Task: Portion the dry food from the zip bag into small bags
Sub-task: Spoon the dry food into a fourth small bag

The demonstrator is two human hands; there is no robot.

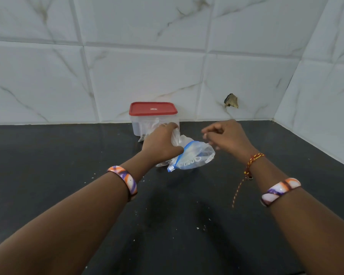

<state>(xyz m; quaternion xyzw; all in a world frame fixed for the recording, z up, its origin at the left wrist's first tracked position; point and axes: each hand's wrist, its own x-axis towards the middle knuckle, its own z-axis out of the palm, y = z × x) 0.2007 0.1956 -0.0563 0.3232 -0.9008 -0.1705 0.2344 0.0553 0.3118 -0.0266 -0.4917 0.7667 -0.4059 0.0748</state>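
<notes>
A clear zip bag [195, 158] with a blue zip strip and white lettering lies crumpled on the black counter [68, 155]. My left hand [161, 143] is closed on thin clear plastic [176, 138], a small bag or the neck of the zip bag; I cannot tell which. My right hand [224, 136] hovers just right of it, above the zip bag, fingers loosely curled and blurred, pinched together with nothing clearly in them. More clear plastic [163, 163] shows under my left wrist. No dry food is plainly visible.
A clear plastic box with a red lid [153, 116] stands against the marble-tiled wall right behind my left hand. White crumbs dot the counter. The wall turns a corner at the right; a chipped hole [231, 100] marks the tile.
</notes>
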